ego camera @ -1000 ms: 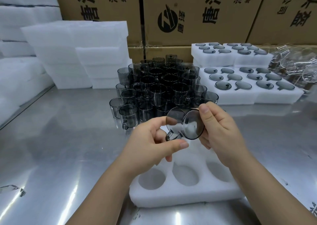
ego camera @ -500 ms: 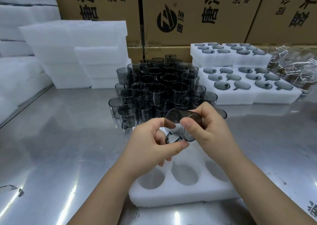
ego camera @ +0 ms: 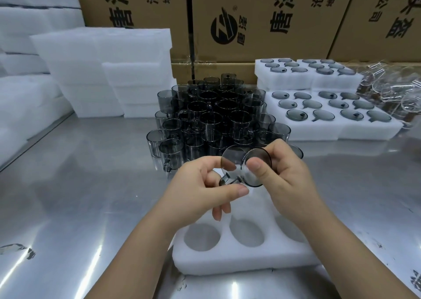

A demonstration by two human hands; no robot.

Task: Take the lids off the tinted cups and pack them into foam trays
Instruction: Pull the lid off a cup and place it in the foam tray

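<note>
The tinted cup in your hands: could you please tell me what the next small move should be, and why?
Probably pull the lid free with the right hand while the left hand steadies the tinted cup by its handle: the lid looks not yet off, and the foam tray below has empty pockets.

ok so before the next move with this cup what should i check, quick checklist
1. Grip on the tinted cup: ok. The left hand pinches its handle and the right hand holds the other end.
2. Lid off: cannot tell. A dark disc sits at the right-hand end, but whether it is seated or free is unclear.
3. Free pocket in the foam tray: ok. The three near pockets show empty.
4. Cup turned for packing: not ok. It is held on its side above the tray.
</note>
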